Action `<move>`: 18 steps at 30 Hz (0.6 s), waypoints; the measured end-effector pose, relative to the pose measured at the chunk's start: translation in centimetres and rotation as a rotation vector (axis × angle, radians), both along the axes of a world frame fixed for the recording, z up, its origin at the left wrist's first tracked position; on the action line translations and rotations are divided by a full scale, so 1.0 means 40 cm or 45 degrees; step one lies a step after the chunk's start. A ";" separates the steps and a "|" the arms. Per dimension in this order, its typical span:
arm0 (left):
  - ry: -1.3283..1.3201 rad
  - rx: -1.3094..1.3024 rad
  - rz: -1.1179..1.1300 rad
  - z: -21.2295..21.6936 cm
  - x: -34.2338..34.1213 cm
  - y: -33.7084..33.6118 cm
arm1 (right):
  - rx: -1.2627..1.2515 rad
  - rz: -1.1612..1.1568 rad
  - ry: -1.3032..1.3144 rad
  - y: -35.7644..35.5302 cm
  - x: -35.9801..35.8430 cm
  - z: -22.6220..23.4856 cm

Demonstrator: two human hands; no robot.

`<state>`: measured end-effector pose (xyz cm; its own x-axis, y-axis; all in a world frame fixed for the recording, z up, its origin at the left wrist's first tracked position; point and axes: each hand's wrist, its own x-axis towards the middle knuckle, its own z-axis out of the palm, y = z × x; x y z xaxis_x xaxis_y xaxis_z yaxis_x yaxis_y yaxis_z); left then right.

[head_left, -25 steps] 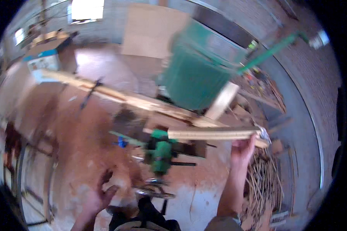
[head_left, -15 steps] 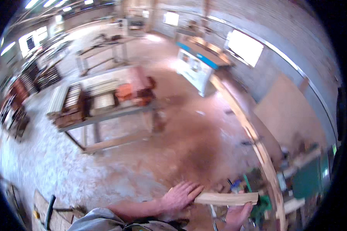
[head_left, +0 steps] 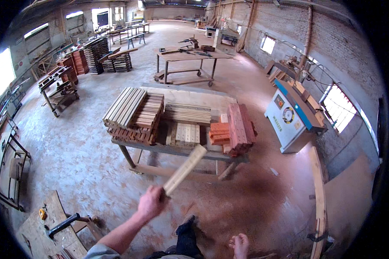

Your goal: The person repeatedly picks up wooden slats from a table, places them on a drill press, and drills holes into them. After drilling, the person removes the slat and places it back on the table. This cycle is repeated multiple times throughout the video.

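My left hand [head_left: 152,202] is closed around the near end of a pale wooden slat [head_left: 185,170]. The slat slants up and away to the right, its far end overlapping the front edge of a work table [head_left: 181,152] in view. Low at the bottom, my right hand [head_left: 240,246] hangs with its fingers loosely curled in; no object shows in it. On the table lie stacked pale slats [head_left: 127,105], a row of longer strips [head_left: 186,113], short drilled blocks [head_left: 187,134], orange-red pieces [head_left: 219,133] and dark red bars [head_left: 240,127].
A hammer [head_left: 62,225] and a yellow tape measure [head_left: 43,213] lie on a wooden bench [head_left: 52,203] at lower left. A white and blue machine [head_left: 285,114] stands right, near a long timber [head_left: 319,194]. Farther back is another wheeled table [head_left: 190,56].
The slat has gone from between both hands at lower right to my left hand alone, farther left and forward. My right hand has let go. The view has turned toward the table.
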<state>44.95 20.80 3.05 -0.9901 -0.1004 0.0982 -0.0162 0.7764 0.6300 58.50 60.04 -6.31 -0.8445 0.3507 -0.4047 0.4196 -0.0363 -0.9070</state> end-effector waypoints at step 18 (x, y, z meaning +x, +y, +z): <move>0.147 -0.576 0.714 0.003 -0.912 -0.467 | -0.020 0.527 0.073 -0.196 -0.828 -0.035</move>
